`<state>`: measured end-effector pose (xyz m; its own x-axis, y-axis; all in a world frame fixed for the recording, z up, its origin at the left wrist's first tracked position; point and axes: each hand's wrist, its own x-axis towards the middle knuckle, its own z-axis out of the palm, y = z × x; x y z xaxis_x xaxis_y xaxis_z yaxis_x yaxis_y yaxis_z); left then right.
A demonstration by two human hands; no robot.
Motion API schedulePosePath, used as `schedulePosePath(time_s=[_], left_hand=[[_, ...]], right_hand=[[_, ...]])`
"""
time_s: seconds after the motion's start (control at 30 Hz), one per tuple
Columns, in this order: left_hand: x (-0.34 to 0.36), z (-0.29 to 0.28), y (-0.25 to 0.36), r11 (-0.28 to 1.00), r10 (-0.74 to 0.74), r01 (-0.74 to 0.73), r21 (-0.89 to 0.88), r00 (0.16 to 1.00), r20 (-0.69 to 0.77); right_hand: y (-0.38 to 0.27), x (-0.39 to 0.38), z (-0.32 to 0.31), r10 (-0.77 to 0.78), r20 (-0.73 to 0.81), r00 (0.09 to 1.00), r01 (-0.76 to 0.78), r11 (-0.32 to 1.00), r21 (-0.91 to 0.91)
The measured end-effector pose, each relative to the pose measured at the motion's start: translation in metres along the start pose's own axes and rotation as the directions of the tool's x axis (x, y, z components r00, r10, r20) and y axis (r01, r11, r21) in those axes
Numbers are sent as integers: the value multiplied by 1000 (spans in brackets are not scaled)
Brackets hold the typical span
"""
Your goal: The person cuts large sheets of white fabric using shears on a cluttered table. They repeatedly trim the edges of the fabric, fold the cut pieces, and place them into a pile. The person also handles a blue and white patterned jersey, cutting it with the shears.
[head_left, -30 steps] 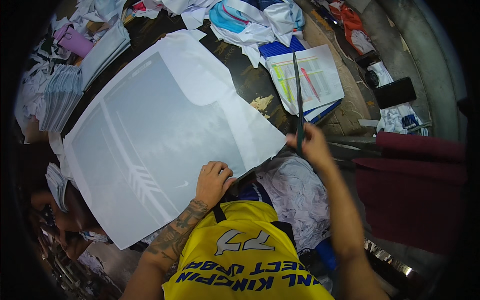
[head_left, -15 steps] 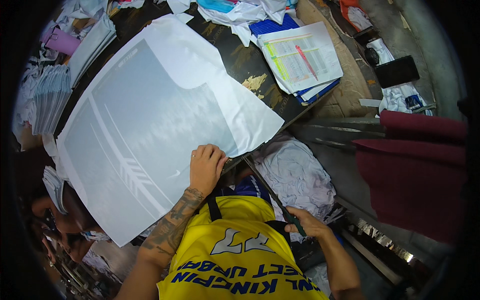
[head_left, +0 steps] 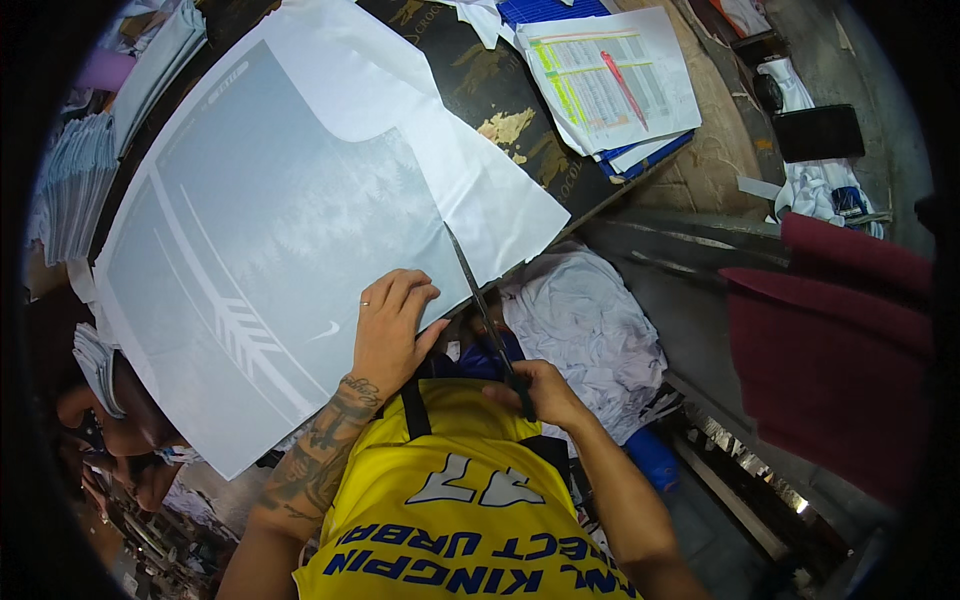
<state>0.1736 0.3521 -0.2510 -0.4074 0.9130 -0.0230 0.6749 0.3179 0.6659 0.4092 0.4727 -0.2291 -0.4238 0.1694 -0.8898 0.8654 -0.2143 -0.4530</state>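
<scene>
A white cloth (head_left: 510, 200) with a pale grey-blue printed panel (head_left: 300, 200) lies spread over the dark tabletop. My left hand (head_left: 393, 325) rests on the panel at its near edge, fingers lying on the fabric and thumb spread apart. Long dark scissors (head_left: 482, 312) are in my right hand (head_left: 548, 392), its fingers wrapped round the handles. The blades point away from me, their tip on the cloth along the line between the grey-blue print and the white margin. How far the blades are parted cannot be made out.
Printed sheets with a red pen (head_left: 625, 90) sit at the table's far right. A heap of white fabric (head_left: 585, 325) lies below the table edge. Folded pale pieces (head_left: 80, 180) are stacked at left. Dark red cloth (head_left: 830, 370) hangs at right, near a black phone-like device (head_left: 818, 133).
My right hand has moved up and left, bringing the scissors from beside the table edge onto the cloth. My left hand has shifted slightly left, its thumb now spread.
</scene>
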Motion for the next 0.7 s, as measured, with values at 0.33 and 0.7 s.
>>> schedulePosePath(time_s=[0.33,0.7], left_hand=[[1,-2,-4,999,-8,8,-38,1000,-2],[-3,5,-15,992,-94,101,-71,991,94]], right_hand=[[-47,33,-7,-71,-55,996,71,997,1],[-114,61,-23,-5,11,1000,5,1000,15]])
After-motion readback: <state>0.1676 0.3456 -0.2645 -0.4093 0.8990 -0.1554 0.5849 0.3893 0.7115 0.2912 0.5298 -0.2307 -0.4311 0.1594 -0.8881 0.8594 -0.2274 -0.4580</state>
